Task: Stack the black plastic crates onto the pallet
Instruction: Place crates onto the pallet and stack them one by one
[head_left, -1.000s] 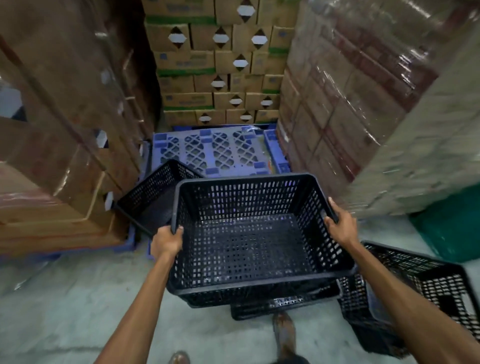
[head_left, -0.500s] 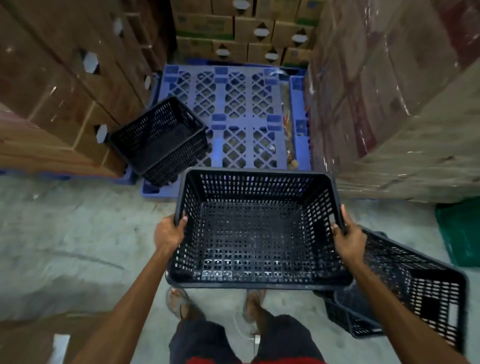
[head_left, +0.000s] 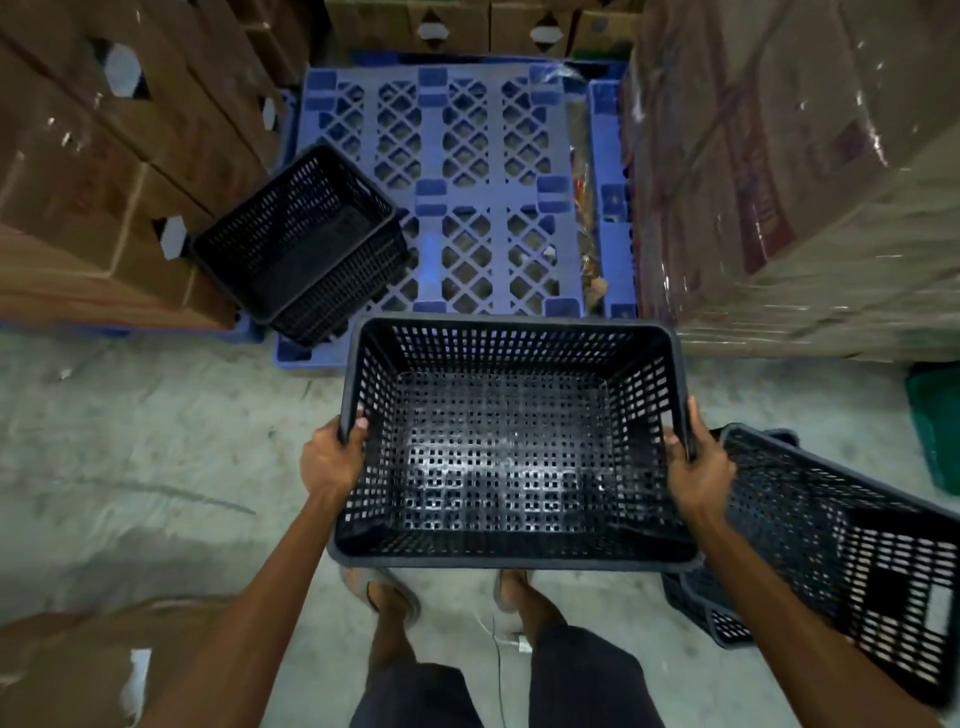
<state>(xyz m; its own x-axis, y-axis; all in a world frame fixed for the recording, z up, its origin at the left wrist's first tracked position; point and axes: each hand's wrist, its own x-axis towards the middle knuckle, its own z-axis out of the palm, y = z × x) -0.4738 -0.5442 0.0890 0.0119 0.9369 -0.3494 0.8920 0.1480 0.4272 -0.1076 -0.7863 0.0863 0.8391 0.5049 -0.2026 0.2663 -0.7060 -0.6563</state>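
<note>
1. Carried crate (head_left: 511, 441) is held level and mouth-up over the concrete floor (head_left: 156, 426), far rim just reaching the blue pallet (head_left: 483, 171); not yet set down.
2. Left hand (head_left: 332, 462) and right hand (head_left: 698, 467) each clamp a grip on opposite side rims, w/ fingers curled over the edge, so the load is balanced.
3. Crate on pallet (head_left: 301, 244) sits askew at the near-left corner, prob. leaning on the cartons (head_left: 104, 171).
4. Floor crates (head_left: 831, 545) wait at right.

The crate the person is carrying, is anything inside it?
Empty. The carried crate shows its bare perforated floor from wall to wall, with nothing lying on it. The left hand and right hand grip its side rims.
</note>
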